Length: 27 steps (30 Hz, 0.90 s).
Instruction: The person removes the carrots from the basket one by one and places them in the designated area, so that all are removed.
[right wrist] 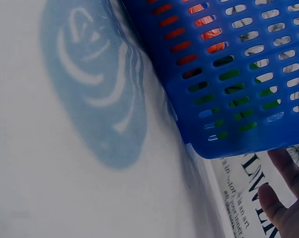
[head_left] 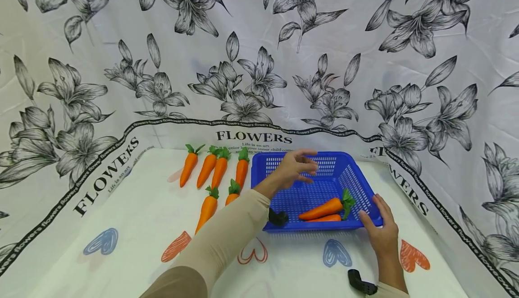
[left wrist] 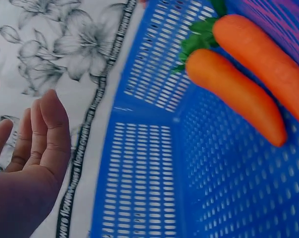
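My left hand [head_left: 295,169] hovers above the left part of a blue plastic basket [head_left: 259,176], its fingers loosely bent and apart. In the left wrist view that hand [left wrist: 38,153] holds nothing. Two orange carrots with green tops lie side by side in the basket: a nearer one [head_left: 330,218] and another one [head_left: 322,208] behind it. At the basket's front right corner is my right hand [head_left: 381,228], thumb and fingers spread around the corner. The right wrist view shows a gap between thumb [right wrist: 271,201] and basket; part of this hand is cut off there.
Several carrots lie on the table left of the basket, including a far left carrot [head_left: 188,169] and a nearer carrot [head_left: 207,210]. My left sleeve [head_left: 227,230] partly covers some. Flower-printed cloth [head_left: 243,77] hangs behind. Black wrist devices [head_left: 277,217] sit on both wrists.
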{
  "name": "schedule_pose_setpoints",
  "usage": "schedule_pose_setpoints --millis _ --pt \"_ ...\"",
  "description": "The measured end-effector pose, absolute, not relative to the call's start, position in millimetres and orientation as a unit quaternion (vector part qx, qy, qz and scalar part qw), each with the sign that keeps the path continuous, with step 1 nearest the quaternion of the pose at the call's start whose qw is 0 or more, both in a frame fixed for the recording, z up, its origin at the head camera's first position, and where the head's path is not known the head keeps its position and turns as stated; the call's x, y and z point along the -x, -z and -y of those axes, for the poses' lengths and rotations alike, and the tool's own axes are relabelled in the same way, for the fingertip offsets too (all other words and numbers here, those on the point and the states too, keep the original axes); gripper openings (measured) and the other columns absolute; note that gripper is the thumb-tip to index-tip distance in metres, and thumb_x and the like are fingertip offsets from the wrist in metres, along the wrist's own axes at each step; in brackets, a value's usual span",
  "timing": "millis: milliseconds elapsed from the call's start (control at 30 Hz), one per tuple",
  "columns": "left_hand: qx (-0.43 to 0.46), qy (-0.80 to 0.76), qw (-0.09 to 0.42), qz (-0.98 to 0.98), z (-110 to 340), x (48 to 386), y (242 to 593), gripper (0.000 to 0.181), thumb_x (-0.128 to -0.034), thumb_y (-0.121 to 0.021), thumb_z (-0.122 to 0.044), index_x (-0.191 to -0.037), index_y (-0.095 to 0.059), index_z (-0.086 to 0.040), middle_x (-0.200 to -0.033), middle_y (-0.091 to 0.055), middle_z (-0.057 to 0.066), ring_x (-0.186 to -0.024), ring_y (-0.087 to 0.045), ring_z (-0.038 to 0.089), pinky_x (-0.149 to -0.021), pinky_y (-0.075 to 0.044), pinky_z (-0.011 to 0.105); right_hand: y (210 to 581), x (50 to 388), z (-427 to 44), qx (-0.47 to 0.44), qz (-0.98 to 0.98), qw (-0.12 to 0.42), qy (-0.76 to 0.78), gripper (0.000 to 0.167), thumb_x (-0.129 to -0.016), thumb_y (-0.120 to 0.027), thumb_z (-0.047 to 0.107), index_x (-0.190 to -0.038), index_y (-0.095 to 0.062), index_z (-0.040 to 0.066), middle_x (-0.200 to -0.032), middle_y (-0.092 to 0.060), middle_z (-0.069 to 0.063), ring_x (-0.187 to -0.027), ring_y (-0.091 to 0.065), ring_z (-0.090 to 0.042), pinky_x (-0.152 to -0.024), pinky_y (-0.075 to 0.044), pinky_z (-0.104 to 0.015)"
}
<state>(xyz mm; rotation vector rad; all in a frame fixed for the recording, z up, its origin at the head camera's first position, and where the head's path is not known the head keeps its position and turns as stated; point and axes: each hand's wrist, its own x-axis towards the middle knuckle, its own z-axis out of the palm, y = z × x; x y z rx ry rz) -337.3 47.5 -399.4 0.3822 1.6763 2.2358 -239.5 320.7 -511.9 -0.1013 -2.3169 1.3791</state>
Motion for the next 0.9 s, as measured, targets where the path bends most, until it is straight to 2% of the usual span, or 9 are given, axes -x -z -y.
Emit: schedule_pose_setpoints --millis 200,400,500,700,900 --pt "-0.114 -0.769 0.172 -0.605 -54.0 346.0 416.0 0.039 -0.0864 -0.069 0.002 -0.124 -0.063 -0.010 -0.103 -0.063 0.015 -0.100 -0.059 0.045 -0.075 -0.054 0.053 513.2 239.6 -321.4 0.032 0.836 0.231 -0.497 0.061 -0.090 -0.068 0.025 -0.146 -0.046 0.016 -0.152 -0.034 0.005 -0.139 -0.027 -0.014 -0.111 -0.021 -0.045" --pt "-0.122 -0.747 0.181 -0.628 -63.0 352.3 421.3 0.037 -0.0855 -0.071 0.000 -0.121 -0.064 -0.009 -0.102 -0.064 0.014 -0.085 -0.064 0.029 -0.077 -0.053 0.053 512.9 238.4 -320.8 0.036 0.836 0.219 -0.502 0.061 -0.090 -0.068 0.027 -0.146 -0.045 0.017 -0.152 -0.033 0.006 -0.140 -0.026 -0.016 -0.110 -0.021 -0.049" --pt "-0.131 -0.729 0.193 -0.644 -68.1 353.6 423.1 0.038 -0.0842 -0.072 -0.001 -0.121 -0.065 -0.010 -0.099 -0.066 0.013 -0.083 -0.065 0.026 -0.079 -0.052 0.055 514.0 237.4 -320.3 0.041 0.838 0.213 -0.501 0.062 -0.090 -0.068 0.028 -0.146 -0.045 0.018 -0.152 -0.033 0.008 -0.140 -0.026 -0.017 -0.110 -0.022 -0.051" --pt "-0.127 -0.716 0.251 -0.639 -72.2 359.2 427.8 0.043 -0.0860 -0.072 -0.005 -0.127 -0.062 -0.008 -0.104 -0.067 0.010 -0.100 -0.061 0.037 -0.087 -0.046 0.060 514.0 239.8 -321.8 0.039 0.839 0.224 -0.494 0.061 -0.090 -0.068 0.028 -0.146 -0.045 0.019 -0.152 -0.034 0.006 -0.139 -0.027 -0.017 -0.110 -0.023 -0.049" --pt "-0.106 -0.698 0.311 -0.636 -75.9 364.7 439.2 0.037 -0.0878 -0.070 -0.008 -0.124 -0.064 -0.008 -0.113 -0.065 0.011 -0.115 -0.053 0.043 -0.092 -0.042 0.062 513.2 239.6 -320.0 0.042 0.841 0.222 -0.492 0.061 -0.090 -0.068 0.029 -0.146 -0.046 0.019 -0.152 -0.034 0.008 -0.139 -0.028 -0.018 -0.109 -0.024 -0.051"
